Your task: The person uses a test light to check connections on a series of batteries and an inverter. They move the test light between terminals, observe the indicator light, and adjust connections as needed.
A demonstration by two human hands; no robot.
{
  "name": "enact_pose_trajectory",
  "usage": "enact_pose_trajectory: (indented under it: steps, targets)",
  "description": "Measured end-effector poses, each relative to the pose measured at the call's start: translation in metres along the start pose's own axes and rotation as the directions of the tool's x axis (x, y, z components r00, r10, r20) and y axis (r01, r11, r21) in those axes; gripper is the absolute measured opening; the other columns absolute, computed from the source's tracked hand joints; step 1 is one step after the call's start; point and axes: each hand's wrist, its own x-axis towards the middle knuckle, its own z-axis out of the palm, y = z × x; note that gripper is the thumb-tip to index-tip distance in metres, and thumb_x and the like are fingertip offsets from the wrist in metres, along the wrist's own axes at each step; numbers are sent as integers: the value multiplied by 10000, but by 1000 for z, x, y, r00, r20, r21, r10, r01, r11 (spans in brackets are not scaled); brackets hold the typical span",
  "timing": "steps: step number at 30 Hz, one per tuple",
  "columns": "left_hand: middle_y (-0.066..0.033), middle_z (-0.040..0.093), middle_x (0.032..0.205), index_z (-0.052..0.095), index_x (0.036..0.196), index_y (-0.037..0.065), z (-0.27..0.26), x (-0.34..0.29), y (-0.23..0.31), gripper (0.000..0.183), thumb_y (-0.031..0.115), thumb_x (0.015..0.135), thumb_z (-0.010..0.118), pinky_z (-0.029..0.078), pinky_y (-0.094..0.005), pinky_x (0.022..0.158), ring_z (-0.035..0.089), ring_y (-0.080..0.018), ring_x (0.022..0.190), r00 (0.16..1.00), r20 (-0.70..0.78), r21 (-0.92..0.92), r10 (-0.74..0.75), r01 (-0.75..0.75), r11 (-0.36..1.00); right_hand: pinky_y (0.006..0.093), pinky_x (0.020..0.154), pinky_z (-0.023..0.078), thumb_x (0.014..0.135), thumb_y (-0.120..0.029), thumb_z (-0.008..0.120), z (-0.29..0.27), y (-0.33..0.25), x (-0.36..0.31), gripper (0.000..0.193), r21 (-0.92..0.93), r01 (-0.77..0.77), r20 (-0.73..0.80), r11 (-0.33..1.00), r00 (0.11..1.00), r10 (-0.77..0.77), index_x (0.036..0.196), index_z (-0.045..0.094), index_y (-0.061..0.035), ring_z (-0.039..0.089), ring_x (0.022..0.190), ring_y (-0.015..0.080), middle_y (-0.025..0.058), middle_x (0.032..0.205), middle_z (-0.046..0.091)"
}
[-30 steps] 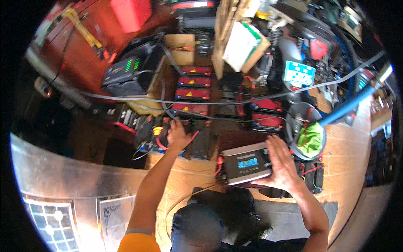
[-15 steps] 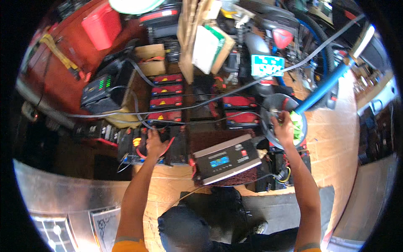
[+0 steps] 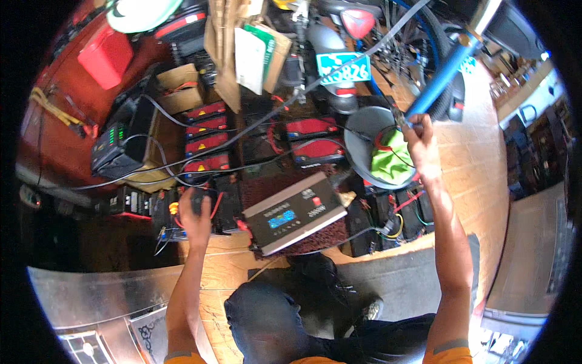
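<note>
My left hand (image 3: 195,218) lies over the black batteries (image 3: 225,206) at the left, fingers apart, next to a red wire. What its fingertips touch is partly hidden. Up at the right, my right hand (image 3: 424,148) is closed around a slim tool with a metal tip (image 3: 398,115), which looks like pliers or a clip; its kind is unclear. The tool is raised over the rim of a grey bucket (image 3: 357,130) that has a bright green cloth (image 3: 393,161) in it. Between my hands rests a power inverter (image 3: 294,212) with a lit blue display, on a dark red mat.
Red-topped batteries (image 3: 206,144) stand in rows beyond the inverter. A black charger with green lights (image 3: 115,142) sits at the left. Grey cable (image 3: 267,121) crosses the work area. A blue pole (image 3: 445,76) slants in at the right, near a bike wheel. More wired batteries (image 3: 379,227) are near right.
My right hand has risen from inside the bucket to its right rim, bringing up the metal-tipped tool. My left hand stays over the batteries. The whole view has shifted.
</note>
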Motion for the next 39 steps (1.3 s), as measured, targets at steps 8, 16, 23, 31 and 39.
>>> enact_pose_trajectory:
  steps: [8,16,23,31,39]
  targets:
    - [-119,667,1225,677,1230,2,-15,-3,181,247,83,997,688,517,-322,940,645,-187,1077,966,82,-463,246,-181,868,227,486,400,962,-104,585,-78,-102,-69,290,522,-384,399,761,899,180,1248,546,-67,523,578,79,47,793,619]
    - [-89,677,1281,588,1404,-4,-11,-30,327,417,244,1072,640,513,-344,1019,640,-167,1164,522,676,-736,520,497,459,347,648,541,1001,-517,575,-80,-126,-145,593,560,-309,708,769,660,-251,1065,744,47,677,722,203,190,931,740]
    - [-28,663,1112,616,1329,-63,-52,-23,326,366,213,1088,626,503,-276,908,570,-70,1047,127,770,-447,625,807,386,510,918,565,892,-296,728,-72,-142,-168,450,654,-376,739,656,501,-451,1181,732,48,740,992,427,327,1105,737]
    - [-83,673,1248,517,1473,-60,-112,-16,250,462,137,1072,631,526,-300,964,641,-135,1116,280,794,-470,540,845,254,343,615,493,640,-100,1006,32,-180,-180,476,733,-107,569,672,638,-519,1007,705,-67,669,683,198,156,975,785]
    - [-177,757,1162,613,1325,-18,-181,-29,129,362,140,1014,711,598,-293,807,736,-168,913,660,750,-644,-45,744,177,319,835,545,945,-192,755,188,-218,-222,477,593,-141,655,793,657,-373,1366,605,-28,649,973,140,61,1098,689]
